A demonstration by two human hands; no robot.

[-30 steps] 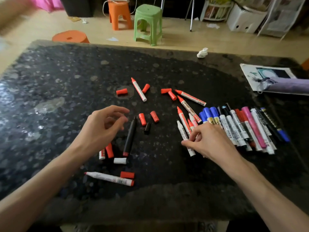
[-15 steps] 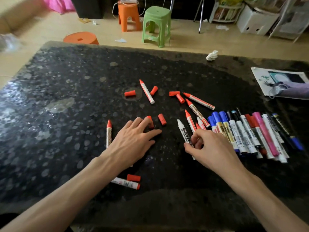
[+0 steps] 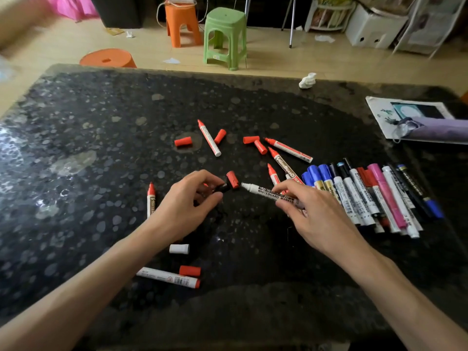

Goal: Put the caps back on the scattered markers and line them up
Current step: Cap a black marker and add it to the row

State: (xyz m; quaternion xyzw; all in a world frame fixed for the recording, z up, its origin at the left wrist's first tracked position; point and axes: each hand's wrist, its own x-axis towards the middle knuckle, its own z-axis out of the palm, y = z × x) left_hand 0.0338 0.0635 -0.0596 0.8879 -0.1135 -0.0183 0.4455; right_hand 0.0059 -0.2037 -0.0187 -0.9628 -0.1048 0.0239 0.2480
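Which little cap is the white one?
The white cap below the left hand, by its wrist. The other loose caps are red, and that hand pinches a black cap.

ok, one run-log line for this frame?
step: capping | left hand: pinches black cap | right hand: holds uncapped whiteboard marker, tip facing cap, apart | table: red caps loose

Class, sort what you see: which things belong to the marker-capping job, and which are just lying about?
Job: black cap in left hand; uncapped whiteboard marker in right hand; loose red caps; lined-up markers.
Lying about: crumpled tissue; printed sheet; purple pouch.
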